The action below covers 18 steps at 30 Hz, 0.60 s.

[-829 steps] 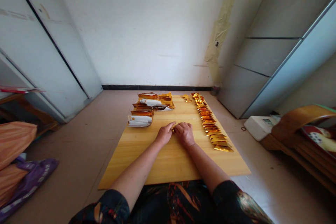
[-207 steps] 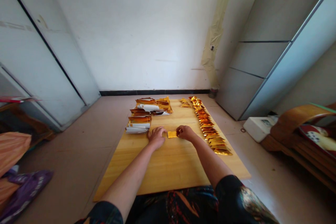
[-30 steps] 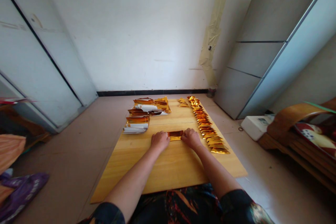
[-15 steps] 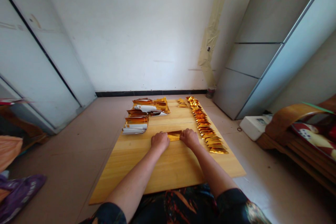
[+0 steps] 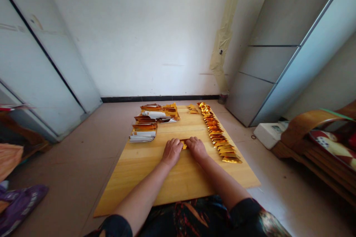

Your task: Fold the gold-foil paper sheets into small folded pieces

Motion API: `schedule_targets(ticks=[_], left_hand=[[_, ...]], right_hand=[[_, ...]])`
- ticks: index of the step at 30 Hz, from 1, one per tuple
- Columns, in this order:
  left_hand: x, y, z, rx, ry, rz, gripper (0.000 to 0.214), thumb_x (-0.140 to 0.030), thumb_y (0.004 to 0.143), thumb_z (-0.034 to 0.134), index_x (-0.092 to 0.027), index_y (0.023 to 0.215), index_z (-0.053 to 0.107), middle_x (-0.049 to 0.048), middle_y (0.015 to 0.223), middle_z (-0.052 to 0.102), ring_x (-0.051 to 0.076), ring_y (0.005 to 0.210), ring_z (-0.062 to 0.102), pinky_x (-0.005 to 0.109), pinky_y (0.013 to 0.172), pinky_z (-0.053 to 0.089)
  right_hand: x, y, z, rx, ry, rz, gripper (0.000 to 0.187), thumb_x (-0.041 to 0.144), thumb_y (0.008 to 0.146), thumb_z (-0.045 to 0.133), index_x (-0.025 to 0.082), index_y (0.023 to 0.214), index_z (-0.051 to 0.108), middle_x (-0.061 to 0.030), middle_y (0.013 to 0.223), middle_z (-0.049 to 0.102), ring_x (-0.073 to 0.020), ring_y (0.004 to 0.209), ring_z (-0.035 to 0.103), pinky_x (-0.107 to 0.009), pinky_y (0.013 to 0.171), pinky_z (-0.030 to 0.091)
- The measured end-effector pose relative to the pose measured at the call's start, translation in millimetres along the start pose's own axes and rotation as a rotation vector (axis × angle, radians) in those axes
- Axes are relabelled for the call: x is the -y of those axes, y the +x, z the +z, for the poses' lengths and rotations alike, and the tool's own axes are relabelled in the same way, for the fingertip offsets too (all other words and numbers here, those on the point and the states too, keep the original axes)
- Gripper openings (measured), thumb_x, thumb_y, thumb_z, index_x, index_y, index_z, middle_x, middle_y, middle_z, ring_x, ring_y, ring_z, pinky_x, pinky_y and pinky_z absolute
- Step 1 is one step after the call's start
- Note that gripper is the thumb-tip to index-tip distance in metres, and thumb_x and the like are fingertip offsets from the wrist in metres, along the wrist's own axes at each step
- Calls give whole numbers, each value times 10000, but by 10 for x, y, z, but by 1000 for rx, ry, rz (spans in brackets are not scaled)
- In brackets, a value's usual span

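Both forearms reach forward from dark, patterned sleeves and converge over the wooden board (image 5: 178, 181), wrists low and backs of the hands uppermost. The left hand (image 5: 171, 151) and right hand (image 5: 197, 148) lie near each other, palms down, fingers bent and drawn together with little spread. Between them, at the fingertips, is a gold foil paper (image 5: 184, 144), its ends covered by the hands; each hand has hold of its own end, the contact beneath the fingers being hidden. Beyond the left hand lie stacks of gold-and-white paper (image 5: 145, 127); to the right of the right hand runs a row of folded gold pieces (image 5: 221, 137), with a small gold group (image 5: 193, 109) ahead of both hands.
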State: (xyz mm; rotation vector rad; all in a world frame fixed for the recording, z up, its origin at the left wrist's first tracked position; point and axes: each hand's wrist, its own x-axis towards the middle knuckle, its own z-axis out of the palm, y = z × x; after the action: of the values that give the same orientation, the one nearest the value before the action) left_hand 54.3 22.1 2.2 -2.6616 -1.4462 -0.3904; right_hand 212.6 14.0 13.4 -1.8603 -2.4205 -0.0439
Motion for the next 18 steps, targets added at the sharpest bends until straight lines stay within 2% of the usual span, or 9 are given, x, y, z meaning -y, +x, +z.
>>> schedule_targets(ticks=[4,6,9,13,18], left_hand=[[42,19,41,52,-39,111,231,-149,897,430,-178,810,642,54,859,613,187,874,522,296,765,406],[72,-16,45,66,-47,143,248,-145,899,422,-173,815,653,52,852,618,185,873,523,290,771,412],[105,-112,29,61,-71,175,255,-126,893,413,-187,933,658,44,879,621,185,897,522,292,794,414],[93,-215,-11,60,-76,119,291,-133,883,427,-224,1074,627,48,953,622,205,943,512,317,785,412],[39,-231,-42,82,-81,63,292,-169,896,425,-249,1100,619,46,986,610,216,964,508,327,775,402]], right_hand=[[14,58,-4,52,29,-42,214,139,888,436,189,959,632,-87,975,625,-183,946,533,-240,753,391],[-4,71,-21,67,79,-8,218,131,874,448,179,918,656,-80,961,639,-168,918,555,-224,748,394],[-14,67,-75,84,158,85,232,146,864,454,170,888,683,-81,965,653,-155,896,583,-212,750,398],[40,80,-139,109,241,264,222,202,831,488,175,905,695,-80,982,667,-159,880,607,-213,726,406],[150,168,-102,121,199,404,291,405,748,603,194,935,678,-91,1020,660,-220,931,610,-278,734,433]])
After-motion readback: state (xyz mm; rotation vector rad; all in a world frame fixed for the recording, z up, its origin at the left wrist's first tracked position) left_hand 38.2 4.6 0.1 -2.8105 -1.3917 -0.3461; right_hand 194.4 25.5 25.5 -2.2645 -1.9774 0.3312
